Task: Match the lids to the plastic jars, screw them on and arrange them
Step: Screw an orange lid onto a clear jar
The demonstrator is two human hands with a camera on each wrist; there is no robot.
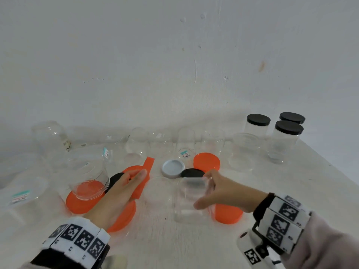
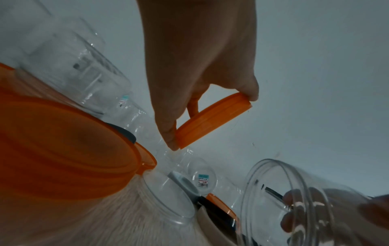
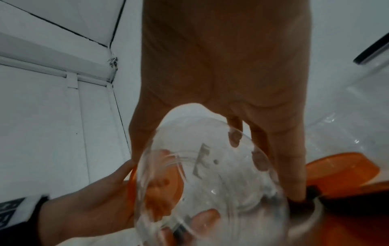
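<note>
My left hand (image 1: pixel 134 181) pinches an orange lid (image 1: pixel 148 166) by its rim, held on edge above the table. In the left wrist view the thumb and fingers of that hand (image 2: pixel 210 119) clamp the lid (image 2: pixel 219 114) across its width. My right hand (image 1: pixel 206 191) grips a clear open jar (image 1: pixel 189 200) just right of the lid, blurred and tilted. In the right wrist view my right hand (image 3: pixel 214 166) wraps the jar (image 3: pixel 206 191), and the orange lid (image 3: pixel 164 183) shows through it.
Loose orange lids (image 1: pixel 206 162) (image 1: pixel 228 215) (image 1: pixel 124 216), a white lid (image 1: pixel 172 168) and black lids (image 1: pixel 193 173) (image 1: pixel 116 180) lie on the white table (image 1: pixel 291 181). Several open clear jars stand at the back and left. Three black-lidded jars (image 1: pixel 285 140) stand at the back right.
</note>
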